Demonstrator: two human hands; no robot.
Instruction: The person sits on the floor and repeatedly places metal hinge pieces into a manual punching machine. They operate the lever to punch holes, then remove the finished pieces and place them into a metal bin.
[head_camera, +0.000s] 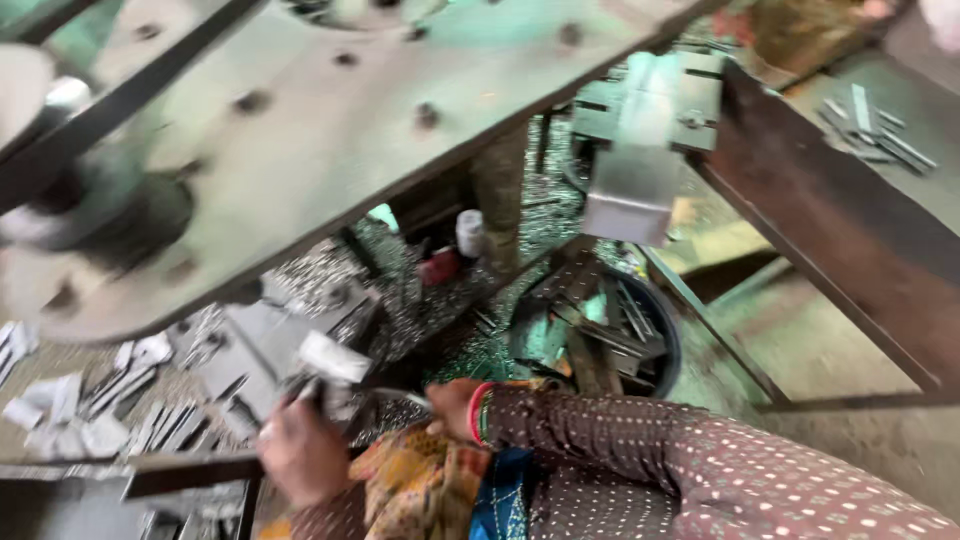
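Left hand is curled in a fist-like grip around a small pale metal piece, held up just above the knuckles, probably kept clear of the clutter for handling. Right hand is mostly hidden behind the wrist and red bangles; a thin metal strip appears pinched at its fingertips, but blur leaves the closure unclear. The strip bridges the gap between both hands, so both seem engaged on one job. Loose flat metal blanks are scattered left of the left hand, within easy reach. A large grey machine plate hangs above both hands. A dark bin of scrap offcuts sits beyond the right hand
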